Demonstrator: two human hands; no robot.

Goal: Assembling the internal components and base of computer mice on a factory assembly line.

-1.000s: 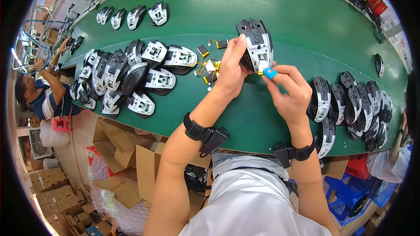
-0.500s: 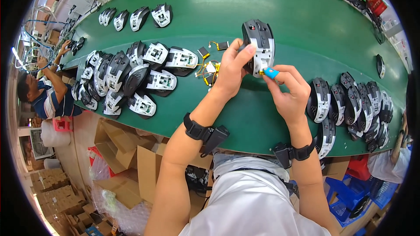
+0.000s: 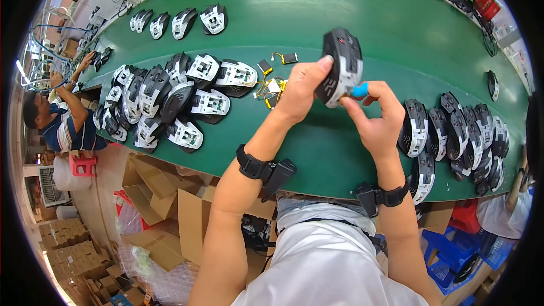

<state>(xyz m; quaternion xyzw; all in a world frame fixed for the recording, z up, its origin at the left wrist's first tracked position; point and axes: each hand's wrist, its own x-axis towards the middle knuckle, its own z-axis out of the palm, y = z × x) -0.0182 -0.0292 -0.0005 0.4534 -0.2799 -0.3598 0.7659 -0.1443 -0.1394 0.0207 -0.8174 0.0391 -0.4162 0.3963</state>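
Left hand (image 3: 303,88) grips a mouse (image 3: 343,68); right hand (image 3: 381,119) pinches its near end.

From the wearer's head, one fisheye view faces down, close by; white shirt (image 3: 334,266) at six o'clock, hands (image 3: 381,120) from one to three, surface (image 3: 283,14) stretching beyond toward twelve.

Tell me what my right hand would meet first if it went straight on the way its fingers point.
Your right hand would likely first meet the mouse shell in your left hand; it seems to touch the shell's lower end, though depth is unclear.
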